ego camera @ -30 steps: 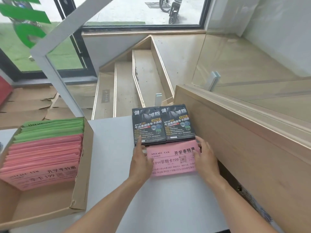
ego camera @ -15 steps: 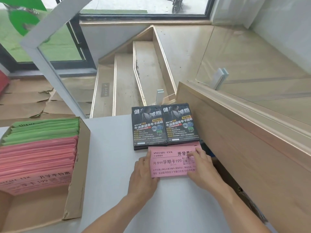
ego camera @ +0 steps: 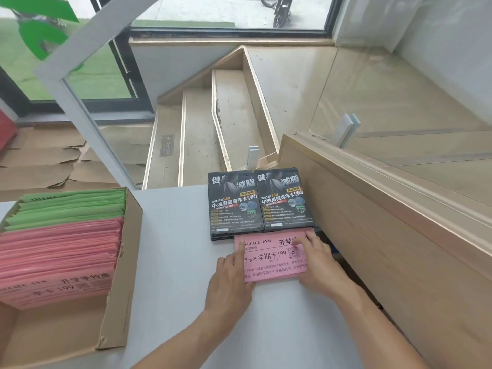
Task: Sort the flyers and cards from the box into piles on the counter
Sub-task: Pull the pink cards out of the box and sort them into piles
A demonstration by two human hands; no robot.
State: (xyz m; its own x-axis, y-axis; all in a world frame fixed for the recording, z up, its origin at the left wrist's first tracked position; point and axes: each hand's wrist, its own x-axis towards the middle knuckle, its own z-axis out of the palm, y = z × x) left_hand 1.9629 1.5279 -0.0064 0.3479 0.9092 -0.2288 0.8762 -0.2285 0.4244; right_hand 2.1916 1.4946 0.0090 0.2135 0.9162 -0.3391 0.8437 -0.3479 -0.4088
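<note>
**A:** Head view first. What are you handling?

**B:** You have a pink flyer pile (ego camera: 271, 258) flat on the white counter (ego camera: 173, 235), directly in front of two stacks of black flyers (ego camera: 259, 201) that sit side by side at the counter's far edge. The pink sheets touch the black stacks' near edge. Your left hand (ego camera: 230, 280) lies on the pile's left edge, fingers fairly straight, the index finger stretched up along the paper. Your right hand (ego camera: 318, 265) lies on the right side, fingers spread and pressing flat on the top sheet. Neither hand is curled round anything; both just rest on the paper, one on each side.

**A:** What can you read on it?

**B:** The pink sheet says "VOCADO GYM" along the top, its first letter hidden by your finger, then large characters "开学季", a QR code, and "学期卡199". The black flyers show a figure with "健身减脂", an orange "588", and "牛油果健身年卡活动". Smaller lines beneath are too fine to read.

**A:** And the source?

**B:** The cardboard box (ego camera: 121, 275) stands to your left on the same counter, well apart from the piles. Inside, pink flyers (ego camera: 61, 251) fill the nearer part and green flyers (ego camera: 72, 206) the farther part, all leaning. The front pink sheet shows "开学季特惠" and "卡199".

**A:** Surroundings?

**B:** A wooden partition (ego camera: 386, 235) runs along your right, and wooden steps (ego camera: 202, 129) descend beyond the counter.
</note>
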